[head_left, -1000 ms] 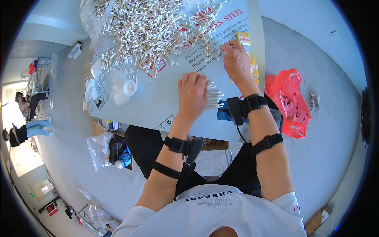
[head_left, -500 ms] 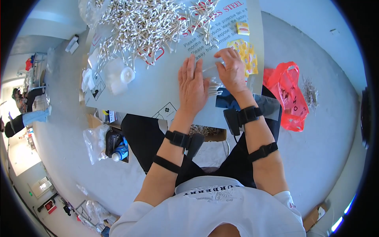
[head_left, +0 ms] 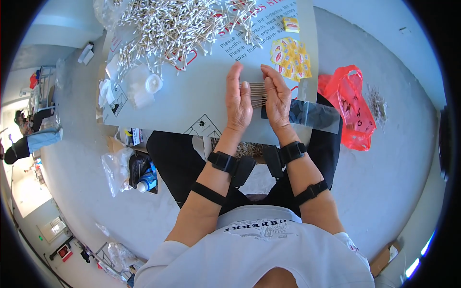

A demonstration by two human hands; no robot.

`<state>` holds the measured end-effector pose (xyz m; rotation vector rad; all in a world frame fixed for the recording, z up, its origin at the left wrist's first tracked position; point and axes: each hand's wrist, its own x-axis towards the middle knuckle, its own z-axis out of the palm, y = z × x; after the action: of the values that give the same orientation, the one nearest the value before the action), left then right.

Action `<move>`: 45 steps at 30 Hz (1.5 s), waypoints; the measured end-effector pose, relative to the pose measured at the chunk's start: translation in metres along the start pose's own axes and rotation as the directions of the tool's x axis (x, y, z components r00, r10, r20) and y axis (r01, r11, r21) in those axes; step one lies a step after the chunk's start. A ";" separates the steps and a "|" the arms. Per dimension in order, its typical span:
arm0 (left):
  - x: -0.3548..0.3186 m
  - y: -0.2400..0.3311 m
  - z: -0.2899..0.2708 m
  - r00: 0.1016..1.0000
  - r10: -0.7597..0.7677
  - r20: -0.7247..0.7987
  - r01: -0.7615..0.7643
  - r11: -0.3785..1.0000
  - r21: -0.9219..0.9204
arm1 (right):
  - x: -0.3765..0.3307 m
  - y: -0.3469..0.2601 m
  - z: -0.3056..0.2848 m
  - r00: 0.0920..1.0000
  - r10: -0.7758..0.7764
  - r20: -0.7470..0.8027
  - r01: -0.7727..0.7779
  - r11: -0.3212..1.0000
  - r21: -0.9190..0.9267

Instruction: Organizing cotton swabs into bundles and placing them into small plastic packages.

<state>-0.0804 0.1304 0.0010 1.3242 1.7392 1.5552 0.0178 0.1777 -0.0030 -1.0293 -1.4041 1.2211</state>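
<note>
We've got the left hand [head_left: 238, 102] and the right hand [head_left: 277, 101] squared up, palms facing, clasping a bundle of cotton swabs [head_left: 258, 90] by its ends! We see it at the near side of the table [head_left: 192, 103], below the loose heap [head_left: 173, 31], yellow packets [head_left: 291, 58] beyond the right hand.

Cotton swabs [head_left: 258, 90] have tan sticks, yellow sachets [head_left: 292, 58] sport red ovals, and that plastic bag [head_left: 350, 102] is super bright red.

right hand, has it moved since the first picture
Yes: the right hand has moved down the picture, farther from the uppermost yellow packet.
</note>
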 end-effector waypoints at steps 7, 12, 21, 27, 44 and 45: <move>-0.009 0.009 -0.010 0.964 0.087 0.252 -0.231 0.748 0.622 | -0.009 -0.003 -0.015 0.950 0.281 -0.136 -0.160 0.812 0.562; -0.014 0.009 -0.008 0.917 -0.024 0.397 -0.302 0.610 0.733 | -0.019 -0.006 -0.023 0.951 0.276 -0.137 -0.149 0.800 0.581; -0.017 0.014 -0.016 0.844 -0.056 0.533 -0.387 0.624 0.679 | -0.029 -0.008 -0.024 0.953 0.269 -0.137 -0.165 0.844 0.511; -0.010 0.002 -0.014 0.997 -0.061 -0.045 0.055 0.993 -0.109 | -0.028 -0.011 -0.012 0.962 0.218 -0.162 -0.116 0.869 0.482; -0.003 0.000 -0.027 0.994 0.110 0.001 -0.105 0.953 0.286 | -0.018 -0.001 -0.048 0.992 0.070 -0.103 -0.083 0.988 -0.127; 0.001 0.004 -0.027 0.991 0.128 0.024 -0.129 0.930 0.344 | -0.020 -0.001 -0.047 0.992 0.072 -0.105 -0.085 0.988 -0.126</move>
<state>-0.1022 0.1176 0.0123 1.6344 2.0294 1.3531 0.0677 0.1664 -0.0038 -1.2298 -1.3906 1.1290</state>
